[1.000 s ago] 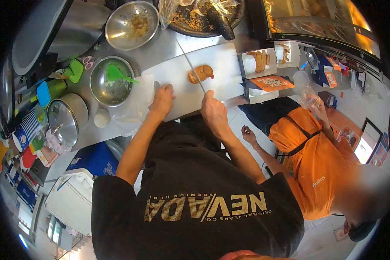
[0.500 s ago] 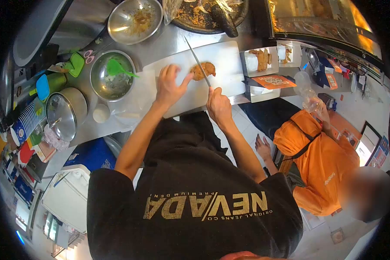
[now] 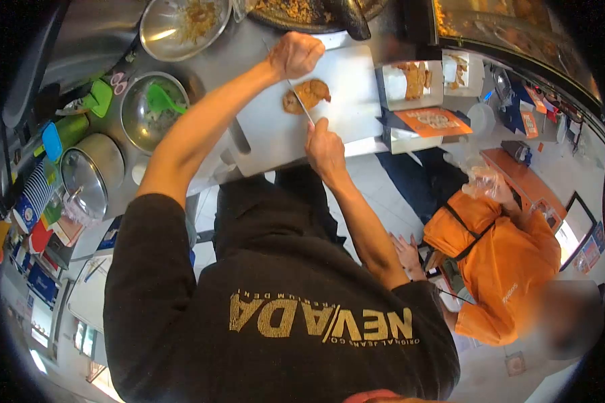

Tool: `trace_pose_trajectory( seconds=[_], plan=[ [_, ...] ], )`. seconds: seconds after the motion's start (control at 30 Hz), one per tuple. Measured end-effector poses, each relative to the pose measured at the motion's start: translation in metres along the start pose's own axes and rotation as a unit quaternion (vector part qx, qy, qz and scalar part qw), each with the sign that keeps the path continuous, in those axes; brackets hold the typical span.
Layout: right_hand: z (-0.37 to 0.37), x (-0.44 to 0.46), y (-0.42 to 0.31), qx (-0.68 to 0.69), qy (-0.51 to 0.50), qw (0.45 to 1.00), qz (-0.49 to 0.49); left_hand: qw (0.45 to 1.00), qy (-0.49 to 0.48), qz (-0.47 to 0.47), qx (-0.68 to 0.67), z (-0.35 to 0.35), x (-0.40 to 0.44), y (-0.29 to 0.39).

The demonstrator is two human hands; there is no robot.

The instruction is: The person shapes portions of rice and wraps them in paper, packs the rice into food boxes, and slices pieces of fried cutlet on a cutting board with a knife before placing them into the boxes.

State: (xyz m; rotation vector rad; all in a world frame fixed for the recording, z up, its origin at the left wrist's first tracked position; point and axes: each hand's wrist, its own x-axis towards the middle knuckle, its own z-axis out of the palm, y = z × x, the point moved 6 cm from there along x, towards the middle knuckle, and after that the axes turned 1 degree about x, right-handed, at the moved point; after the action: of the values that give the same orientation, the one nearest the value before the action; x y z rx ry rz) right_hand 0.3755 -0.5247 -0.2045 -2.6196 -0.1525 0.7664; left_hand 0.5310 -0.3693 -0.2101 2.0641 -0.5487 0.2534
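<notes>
A piece of browned, fried-looking food lies on the white cutting board. Across it runs the blade of a knife, whose handle end is in my right hand at the board's near edge. My left hand is closed over the blade near its far end, beyond the food. Whether its fingers grip the blade or only press on it is hidden. Part of the blade tip shows past my left hand.
Left of the board are a metal bowl with a green utensil and a lidded pot. Behind stand another bowl and a dark stone dish. Food boxes are at right, beside a co-worker in orange.
My left hand has moved away from me, from beside the food to the far part of the knife, and closed. My right hand still holds the handle, slightly further left.
</notes>
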Motion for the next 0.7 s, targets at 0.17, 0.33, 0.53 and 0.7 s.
trace_pose_trajectory(
  seconds=[0.17, 0.33, 0.53, 0.7],
  plan=[
    [-0.034, -0.008, -0.006, -0.032, -0.026, 0.999, 0.022, 0.999, 0.032, 0.014, -0.004, 0.001, 0.004, 0.016],
    [-0.004, 0.013, 0.023, -0.031, -0.010, 0.999, 0.002, 0.998, -0.006, -0.007, 0.058, 0.024, -0.004, 0.002],
    [-0.047, -0.006, 0.009, -0.072, -0.018, 0.997, 0.020, 0.998, 0.029, 0.029, 0.039, 0.022, 0.010, 0.026],
    [-0.013, 0.014, 0.038, -0.049, 0.028, 0.998, -0.018, 0.993, -0.045, 0.046, 0.098, 0.049, 0.008, 0.009]
  ],
)
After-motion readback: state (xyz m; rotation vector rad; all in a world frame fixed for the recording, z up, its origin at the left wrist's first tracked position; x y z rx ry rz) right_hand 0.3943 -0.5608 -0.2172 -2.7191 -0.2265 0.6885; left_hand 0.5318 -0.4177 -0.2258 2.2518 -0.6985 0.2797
